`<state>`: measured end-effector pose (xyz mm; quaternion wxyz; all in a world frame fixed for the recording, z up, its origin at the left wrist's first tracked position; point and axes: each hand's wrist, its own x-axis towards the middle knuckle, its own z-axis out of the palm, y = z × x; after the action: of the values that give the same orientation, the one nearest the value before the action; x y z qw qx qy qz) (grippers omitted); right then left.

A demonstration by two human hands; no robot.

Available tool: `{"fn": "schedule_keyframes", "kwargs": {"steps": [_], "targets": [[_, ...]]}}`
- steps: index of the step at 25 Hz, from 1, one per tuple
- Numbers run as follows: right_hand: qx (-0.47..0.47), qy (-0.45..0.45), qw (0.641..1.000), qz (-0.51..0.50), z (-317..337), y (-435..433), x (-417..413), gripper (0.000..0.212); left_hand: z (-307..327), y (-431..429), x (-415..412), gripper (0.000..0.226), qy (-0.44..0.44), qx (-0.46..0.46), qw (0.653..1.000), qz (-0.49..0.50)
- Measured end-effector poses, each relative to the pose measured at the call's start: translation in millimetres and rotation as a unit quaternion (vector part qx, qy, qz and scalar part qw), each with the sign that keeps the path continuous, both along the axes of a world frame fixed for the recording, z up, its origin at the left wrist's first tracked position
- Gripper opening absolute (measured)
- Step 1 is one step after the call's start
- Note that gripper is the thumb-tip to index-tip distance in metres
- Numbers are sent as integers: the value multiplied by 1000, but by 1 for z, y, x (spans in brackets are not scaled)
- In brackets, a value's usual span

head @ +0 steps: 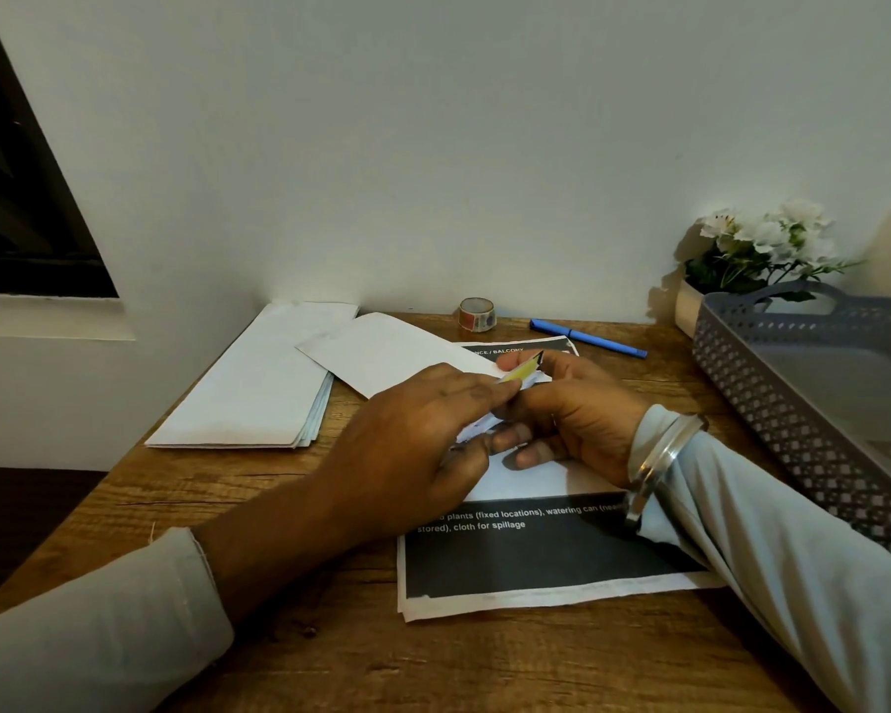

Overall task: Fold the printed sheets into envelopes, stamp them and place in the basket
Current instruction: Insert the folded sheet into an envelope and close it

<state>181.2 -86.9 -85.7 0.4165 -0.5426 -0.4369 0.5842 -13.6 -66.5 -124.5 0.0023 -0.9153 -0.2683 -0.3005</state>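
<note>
**Both hands on a small slip, mid-frame**

- Left hand (417, 440): fingertips pinched on the near end of a yellow slip (524, 372). Right hand (577, 419): thumb and fingers curled round its far end.
- A white scrap shows between the palms; I cannot tell whether it is backing paper.
- The slip looks like a stamp sticker. My guess is that it is near weightless and limp, and tacky on one face, so it should be held by the very edges and kept off the fingertips.
- Printed sheets (536, 563): directly under the hands, lower centre, flat on the surface (330, 650). They are thin paper, light and quick to crease, and best lifted at a corner or a long edge.
- Loose envelope (381, 352): just above the hands, overlapping the sheets' top edge.
- Envelope stack (258, 383): left of centre.
- Sticker roll (477, 315) and blue pen (587, 338): by the wall, upper centre.
- Grey basket (772, 419): right edge of the frame, in front of white flowers (765, 239).
</note>
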Motion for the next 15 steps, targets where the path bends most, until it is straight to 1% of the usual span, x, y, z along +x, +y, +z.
{"fn": "schedule_keyframes", "kwargs": {"steps": [4, 6, 8, 11, 15], "targets": [[15, -25, 999, -27, -3, 4, -2, 58, -2, 0, 0, 65, 15, 13, 1000, 11], [22, -31, 998, -39, -4, 6, -1, 59, -3, 2, 0, 73, 25, -4, 999, 27], [25, -32, 998, -45, -5, 7, 1, 59, -5, 6, -3, 77, 36, -35, 997, 51], [35, -32, 998, -48, -6, 6, 2, 56, -11, 14, -8, 71, 69, -33, 995, 70], [56, -33, 995, -74, -6, 5, 1, 49, -8, 17, -3, 62, 100, 1, 994, 51]]}}
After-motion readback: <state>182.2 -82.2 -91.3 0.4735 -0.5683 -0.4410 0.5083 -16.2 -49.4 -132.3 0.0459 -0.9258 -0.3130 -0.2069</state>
